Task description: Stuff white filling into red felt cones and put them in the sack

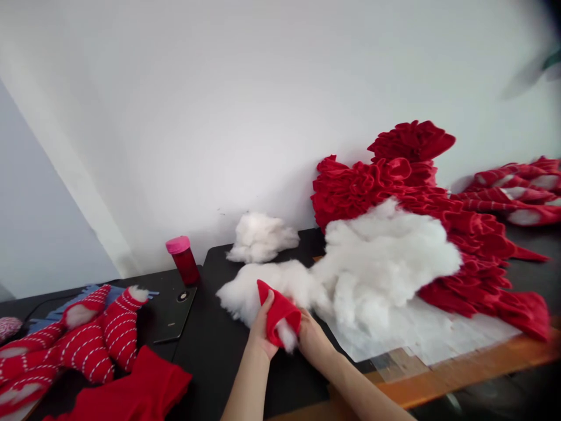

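Note:
A small red felt cone (pixel 280 310) is held between both hands, its point up and to the left and its open end toward me. White stuffing (pixel 287 334) pokes out of that opening. My left hand (pixel 262 328) is closed round the cone's left side. On the right side, my right hand (pixel 312 337) is closed at the cone's edge beside the opening; its fingertips are partly hidden. Just behind the hands lies a fluffy white heap of stuffing (pixel 249 286), which joins a larger mound (pixel 385 263) to the right.
Stacked red felt pieces (pixel 372 181) lean at the wall. Stuffed red striped pieces (pixel 87 351) and red fabric (pixel 135 392) lie left, near a dark phone (pixel 175 318) and a red jar with a pink lid (pixel 184 263). More striped pieces (pixel 517 193) are far right.

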A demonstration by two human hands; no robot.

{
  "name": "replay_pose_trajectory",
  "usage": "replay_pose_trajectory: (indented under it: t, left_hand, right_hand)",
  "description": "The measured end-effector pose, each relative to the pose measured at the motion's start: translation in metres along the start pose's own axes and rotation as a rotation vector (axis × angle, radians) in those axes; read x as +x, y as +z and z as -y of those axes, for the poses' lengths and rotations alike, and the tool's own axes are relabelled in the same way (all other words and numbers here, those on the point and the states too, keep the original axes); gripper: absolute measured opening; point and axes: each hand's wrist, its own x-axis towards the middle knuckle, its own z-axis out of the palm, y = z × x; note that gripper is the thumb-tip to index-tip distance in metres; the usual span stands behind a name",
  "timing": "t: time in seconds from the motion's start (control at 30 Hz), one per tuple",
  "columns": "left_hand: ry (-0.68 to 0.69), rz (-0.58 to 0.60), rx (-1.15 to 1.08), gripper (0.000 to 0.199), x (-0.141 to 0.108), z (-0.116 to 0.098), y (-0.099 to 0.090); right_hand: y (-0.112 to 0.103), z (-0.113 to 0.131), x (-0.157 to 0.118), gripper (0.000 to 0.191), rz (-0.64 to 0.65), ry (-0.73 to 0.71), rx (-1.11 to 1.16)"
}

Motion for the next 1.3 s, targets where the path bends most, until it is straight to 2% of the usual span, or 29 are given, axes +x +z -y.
replay_pose_trajectory:
  t: [0.1,0.2,0.27,0.37,0.43,0.5,0.53,0.6,0.63,0.7,0.8,0.87,0.93,1.0,1.03,1.1,1.2,1.27,1.3]
  left_hand:
    - [-0.015,0.0,0.015,0.03,0.014,0.003,-0.004]
    - [-0.009,-0.04,0.01,0.031,0.019,0.003,-0.007]
    - [0.004,-0.076,0.002,0.032,0.019,0.003,-0.006]
    - [0.039,-0.087,-0.031,0.031,0.014,0.003,-0.002]
    - [0.065,-0.063,-0.066,0.03,0.007,0.003,0.003]
    - [0.088,-0.031,-0.102,0.029,-0.004,0.005,0.01]
    - [0.095,-0.015,-0.118,0.027,-0.01,0.006,0.013]
    - [0.084,0.011,-0.133,0.027,-0.024,0.009,0.019]
    - [0.071,0.023,-0.133,0.029,-0.031,0.012,0.022]
    - [0.044,0.048,-0.131,0.035,-0.045,0.017,0.026]
    - [0.013,0.068,-0.133,0.04,-0.06,0.026,0.026]
    - [-0.013,0.056,-0.124,0.039,-0.067,0.03,0.023]
    - [-0.022,0.039,-0.114,0.036,-0.072,0.033,0.017]
    - [-0.013,0.027,-0.106,0.036,-0.075,0.033,0.01]
    - [-0.009,0.024,-0.101,0.036,-0.077,0.032,0.007]
    - [-0.004,0.019,-0.089,0.037,-0.081,0.031,0.003]
    - [-0.009,0.034,-0.077,0.035,-0.086,0.03,0.003]
    - [-0.024,0.054,-0.076,0.037,-0.089,0.03,0.005]
    - [-0.022,0.053,-0.072,0.037,-0.091,0.031,0.006]
  right_hand:
    - [-0.013,-0.001,-0.007,0.021,0.034,0.125,0.263]
    - [-0.031,-0.006,-0.019,0.014,-0.034,0.325,0.511]
    - [-0.05,-0.015,-0.028,0.01,-0.168,0.466,0.662]
    - [-0.088,-0.025,-0.045,0.025,-0.454,0.598,0.833]
    - [-0.11,-0.018,-0.057,0.032,-0.674,0.701,0.996]
    - [-0.121,0.002,-0.067,0.038,-0.738,0.76,1.125]
    - [-0.121,0.014,-0.07,0.037,-0.704,0.729,1.144]
    - [-0.112,0.038,-0.071,0.026,-0.528,0.556,1.092]
    - [-0.104,0.047,-0.069,0.017,-0.434,0.437,1.005]
    - [-0.084,0.058,-0.063,0.006,-0.333,0.186,0.693]
    - [-0.055,0.06,-0.058,0.027,-0.312,-0.124,0.211]
    - [-0.042,0.06,-0.059,0.033,-0.259,-0.24,0.066]
    - [-0.039,0.064,-0.06,0.037,-0.13,-0.245,0.044]
    - [-0.045,0.07,-0.058,0.039,0.001,-0.158,0.111]
    - [-0.049,0.073,-0.057,0.04,0.024,-0.122,0.148]
    - [-0.055,0.076,-0.055,0.04,-0.033,-0.098,0.179]
    - [-0.051,0.075,-0.055,0.035,-0.274,-0.051,0.059]
    - [-0.043,0.073,-0.056,0.045,-0.365,0.094,0.056]
    - [-0.039,0.072,-0.057,0.052,-0.358,0.187,0.122]
